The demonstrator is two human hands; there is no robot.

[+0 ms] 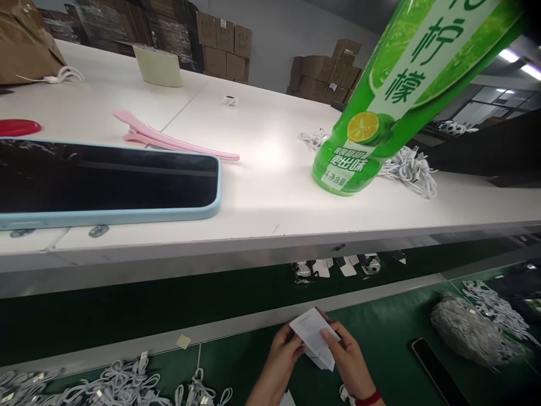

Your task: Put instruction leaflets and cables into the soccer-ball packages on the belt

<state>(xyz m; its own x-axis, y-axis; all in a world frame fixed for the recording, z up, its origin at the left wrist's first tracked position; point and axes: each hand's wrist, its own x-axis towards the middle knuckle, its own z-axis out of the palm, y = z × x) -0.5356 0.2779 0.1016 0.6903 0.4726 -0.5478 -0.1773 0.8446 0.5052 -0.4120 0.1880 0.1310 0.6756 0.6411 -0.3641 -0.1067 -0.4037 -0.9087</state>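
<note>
The white folded paper [311, 331] sits at the lower centre of the frame, long axis slanting down rightward. The left hand [282, 354] grips its left side; the right hand [350, 360], thumb on top, its right.

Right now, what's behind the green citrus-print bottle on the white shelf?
Behind the bottle: tangled white cables at right, a smaller white cable bundle at left, stacked brown cardboard boxes farther back. Whatever sits directly behind it is covered.
</note>
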